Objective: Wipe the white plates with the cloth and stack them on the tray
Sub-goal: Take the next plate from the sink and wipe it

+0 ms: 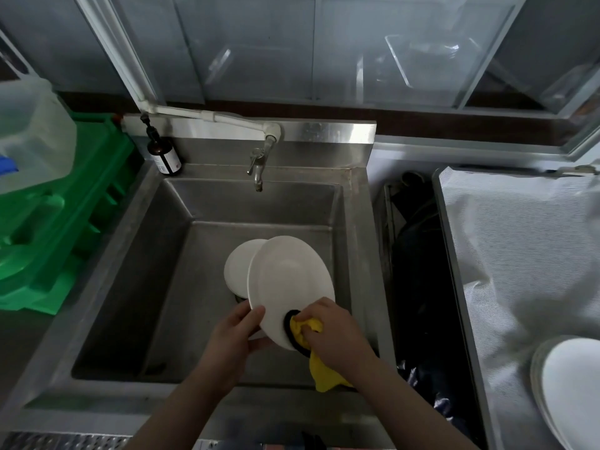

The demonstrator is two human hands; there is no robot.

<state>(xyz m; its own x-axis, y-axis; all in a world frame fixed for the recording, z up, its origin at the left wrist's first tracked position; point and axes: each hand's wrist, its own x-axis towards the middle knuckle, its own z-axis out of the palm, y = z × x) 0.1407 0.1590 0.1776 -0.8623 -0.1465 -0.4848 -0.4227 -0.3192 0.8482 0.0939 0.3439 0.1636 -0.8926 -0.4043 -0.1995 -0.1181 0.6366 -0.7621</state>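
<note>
A white plate [289, 280] is held tilted over the steel sink [130, 254]. My left hand [233, 339] grips its near left rim, thumb on the face. My right hand [331, 329] holds a bunched yellow cloth [308, 326] with a dark edge and presses it against the plate's lower right face; the cloth's tail hangs below the wrist. More white plates [238, 266] lie in the basin behind the held one. At the right, a stack of white plates [571, 384] rests on a tray [454, 254] lined with white cloth.
A tap [258, 167] juts over the basin's back edge, with a brown pump bottle [164, 154] at the back left corner. Green plastic crates [58, 228] and a clear tub [29, 131] stand to the left. A dark gap [418, 254] separates sink and tray.
</note>
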